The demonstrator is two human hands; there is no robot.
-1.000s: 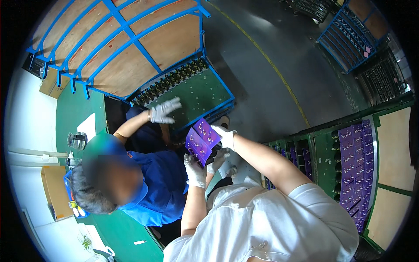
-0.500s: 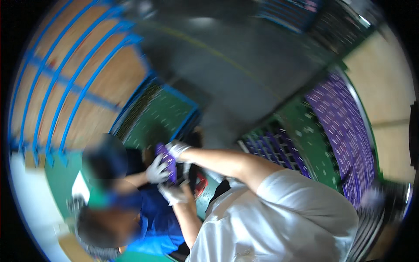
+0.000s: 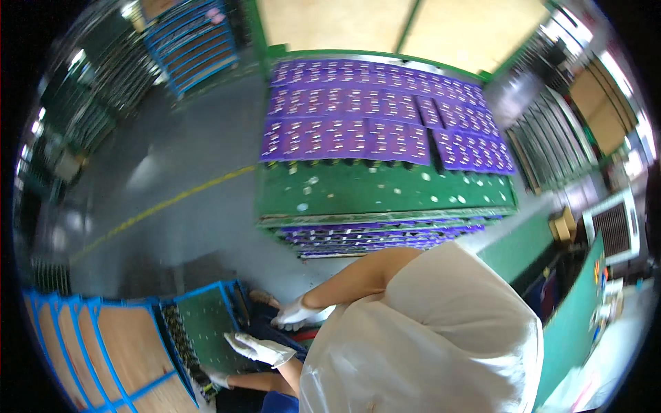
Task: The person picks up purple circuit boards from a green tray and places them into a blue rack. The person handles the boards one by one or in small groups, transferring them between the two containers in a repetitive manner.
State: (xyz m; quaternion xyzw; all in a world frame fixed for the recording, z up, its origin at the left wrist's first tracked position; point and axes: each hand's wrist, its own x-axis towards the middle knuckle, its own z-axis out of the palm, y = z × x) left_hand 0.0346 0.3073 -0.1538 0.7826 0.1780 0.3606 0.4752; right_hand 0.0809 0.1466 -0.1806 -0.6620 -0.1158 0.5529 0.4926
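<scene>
Head view. The person's gloved left hand [image 3: 260, 350], fingers extended and unclosed, lies near the green shelf [image 3: 210, 327] of a blue-framed rack [image 3: 138, 344] at near left. The gloved right hand [image 3: 295, 314], slightly farther, has its fingers loosely spread. A co-worker's gloved hand [image 3: 215, 377] is beside a row of dark parts [image 3: 180, 337]. Purple panels [image 3: 344, 141] cover the far part of a green rack [image 3: 337, 193], well apart from both hands.

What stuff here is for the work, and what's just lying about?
Probably for the work:
white gloves
purple cards
green cart
low blue-edged rack

Seemingly just around:
brown box
white-framed panel
far blue rack
</scene>
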